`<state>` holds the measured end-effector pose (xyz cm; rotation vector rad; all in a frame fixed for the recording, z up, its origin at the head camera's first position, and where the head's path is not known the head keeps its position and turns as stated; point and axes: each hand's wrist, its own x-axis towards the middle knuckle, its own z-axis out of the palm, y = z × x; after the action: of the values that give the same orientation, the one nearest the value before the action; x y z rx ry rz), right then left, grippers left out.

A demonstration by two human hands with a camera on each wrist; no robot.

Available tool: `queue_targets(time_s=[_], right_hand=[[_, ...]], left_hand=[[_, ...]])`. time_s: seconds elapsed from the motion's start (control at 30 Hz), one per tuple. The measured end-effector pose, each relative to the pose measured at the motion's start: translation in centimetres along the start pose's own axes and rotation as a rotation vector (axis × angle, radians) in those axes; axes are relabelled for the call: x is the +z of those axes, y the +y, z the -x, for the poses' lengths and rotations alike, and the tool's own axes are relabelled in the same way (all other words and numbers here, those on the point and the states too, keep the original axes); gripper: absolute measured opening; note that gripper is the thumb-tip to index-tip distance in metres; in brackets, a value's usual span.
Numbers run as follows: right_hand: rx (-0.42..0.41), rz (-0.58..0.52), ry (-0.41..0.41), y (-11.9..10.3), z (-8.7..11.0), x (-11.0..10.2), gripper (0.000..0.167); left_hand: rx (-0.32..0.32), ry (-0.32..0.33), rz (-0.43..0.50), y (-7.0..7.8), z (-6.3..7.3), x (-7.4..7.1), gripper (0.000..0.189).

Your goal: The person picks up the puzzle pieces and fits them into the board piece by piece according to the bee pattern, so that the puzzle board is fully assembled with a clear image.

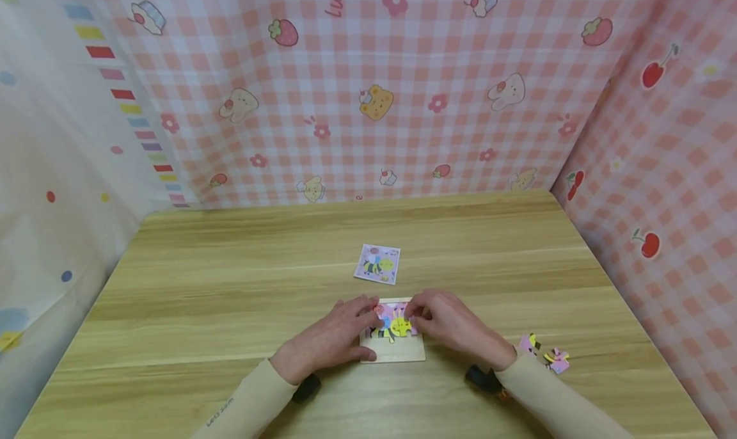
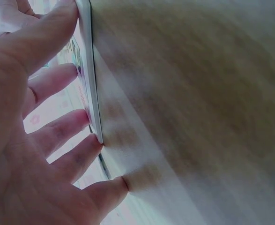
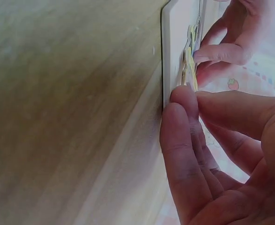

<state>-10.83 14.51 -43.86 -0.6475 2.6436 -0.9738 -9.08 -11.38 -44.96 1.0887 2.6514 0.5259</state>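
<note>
A wooden puzzle board [image 1: 397,352] lies on the table with bee-picture pieces [image 1: 391,320] filling its upper part; bare wood shows below. My left hand [image 1: 336,336] spreads over the board's left side, its thumb on the lower left corner and its other fingers along the left and top edges. In the left wrist view those fingers [image 2: 64,129] are nearly straight against the rim. At the upper right of the picture, my right hand [image 1: 446,320] pinches a puzzle piece [image 3: 189,83] between thumb and fingertips, close over the board. The fingers hide most of that piece.
A square bee picture card [image 1: 377,264] lies behind the board. Several loose puzzle pieces [image 1: 557,360] lie to the right, beside my right sleeve [image 1: 553,388]. Checked cloth [image 1: 345,144] hangs behind the table [image 1: 230,266] and on its right; a dotted sheet [image 1: 52,247] hangs on the left.
</note>
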Motion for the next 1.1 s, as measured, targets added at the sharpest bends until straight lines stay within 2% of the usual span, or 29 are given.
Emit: queue_targets(time_s=[0.23, 0.43, 0.57, 0.7, 0.93, 1.1], right_hand=[[-0.003, 0.019, -0.003, 0.0, -0.2, 0.0, 0.013], [-0.012, 0.031, -0.011, 0.0, -0.3, 0.0, 0.013], [-0.011, 0.037, -0.020, -0.1, -0.3, 0.0, 0.013], [-0.011, 0.040, -0.023, -0.2, -0.3, -0.1, 0.012], [0.008, 0.053, -0.040, -0.4, -0.6, 0.0, 0.011], [-0.018, 0.103, -0.020, -0.3, -0.3, -0.1, 0.010]], left_hand=[[0.005, 0.003, -0.005, 0.1, 0.0, 0.0, 0.055], [0.019, -0.051, -0.079, 0.5, -0.2, -0.4, 0.060], [0.035, -0.083, -0.143, 0.7, -0.3, -0.6, 0.058], [0.030, -0.102, -0.168, 0.7, -0.4, -0.7, 0.056], [0.047, -0.104, -0.197, 0.9, -0.4, -1.0, 0.057], [0.076, -0.088, -0.218, 0.9, -0.5, -1.1, 0.056]])
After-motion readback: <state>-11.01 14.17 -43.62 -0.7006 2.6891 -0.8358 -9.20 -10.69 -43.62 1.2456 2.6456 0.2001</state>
